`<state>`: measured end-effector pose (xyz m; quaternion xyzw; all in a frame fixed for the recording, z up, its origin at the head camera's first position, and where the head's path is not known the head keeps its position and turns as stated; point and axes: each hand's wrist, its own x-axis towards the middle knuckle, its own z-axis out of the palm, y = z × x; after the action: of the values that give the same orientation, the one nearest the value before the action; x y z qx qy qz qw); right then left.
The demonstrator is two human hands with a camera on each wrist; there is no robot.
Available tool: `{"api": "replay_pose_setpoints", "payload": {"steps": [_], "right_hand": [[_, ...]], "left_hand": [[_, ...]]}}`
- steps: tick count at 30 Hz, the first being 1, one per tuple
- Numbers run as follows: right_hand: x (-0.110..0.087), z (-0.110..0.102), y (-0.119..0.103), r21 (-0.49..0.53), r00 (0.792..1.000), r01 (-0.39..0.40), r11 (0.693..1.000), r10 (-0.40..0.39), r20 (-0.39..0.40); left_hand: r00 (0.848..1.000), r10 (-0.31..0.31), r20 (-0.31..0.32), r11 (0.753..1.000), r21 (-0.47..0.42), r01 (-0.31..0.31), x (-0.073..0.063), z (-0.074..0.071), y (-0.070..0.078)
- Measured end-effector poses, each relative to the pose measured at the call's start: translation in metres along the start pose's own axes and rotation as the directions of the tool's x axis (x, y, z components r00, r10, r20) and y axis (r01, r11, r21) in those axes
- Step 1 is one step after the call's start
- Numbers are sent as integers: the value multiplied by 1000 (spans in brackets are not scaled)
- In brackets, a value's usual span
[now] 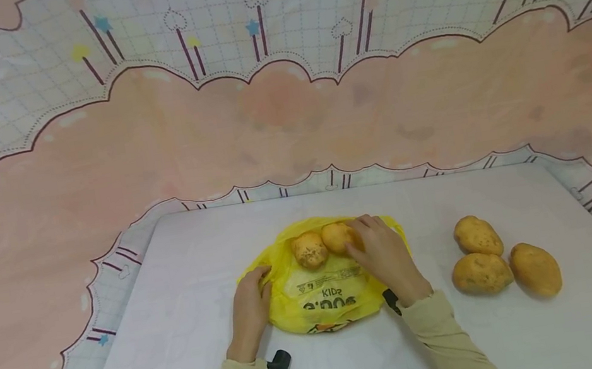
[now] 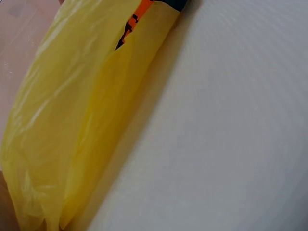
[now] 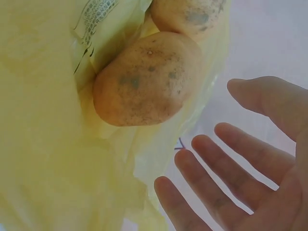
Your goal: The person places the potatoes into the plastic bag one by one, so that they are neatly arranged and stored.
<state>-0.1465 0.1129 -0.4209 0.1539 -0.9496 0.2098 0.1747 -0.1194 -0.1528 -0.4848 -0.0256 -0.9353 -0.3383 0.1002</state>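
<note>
A yellow plastic bag (image 1: 285, 304) with dark lettering lies spread on the white table, and two potatoes rest on it, one on the left (image 1: 310, 250) and one on the right (image 1: 336, 238). At the bag's left edge my left hand (image 1: 250, 309) grips the plastic, which gathers into folds at the lower left of the left wrist view. My right hand (image 1: 386, 255) is beside the right potato in the head view. Seen from the right wrist, that hand (image 3: 250, 168) has its fingers spread and apart from the nearer potato (image 3: 144, 79).
Three more potatoes sit in a group on the table's right side: one at the back (image 1: 478, 236), one in front (image 1: 482, 274) and one further right (image 1: 536, 270). A patterned pink and white cloth (image 1: 287, 122) hangs behind the table.
</note>
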Motion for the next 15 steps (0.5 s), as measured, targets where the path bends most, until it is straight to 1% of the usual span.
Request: {"api": "replay_pose_setpoints", "payload": {"steps": [4,8,15], "right_hand": [[-2,-3,2,-1,1000,14,1000,-14,-8],[-6,-7,5,-9,1000,15,1000,-15,3],[-14,-15,14,-30,998,68,997,-68,-13]], "left_hand": [[1000,-7,6,1000,0,7,1,0,0],[1000,-12,12,1000,-3,12,1,0,0],[1000,-9,13,1000,2,9,0,0,1]]}}
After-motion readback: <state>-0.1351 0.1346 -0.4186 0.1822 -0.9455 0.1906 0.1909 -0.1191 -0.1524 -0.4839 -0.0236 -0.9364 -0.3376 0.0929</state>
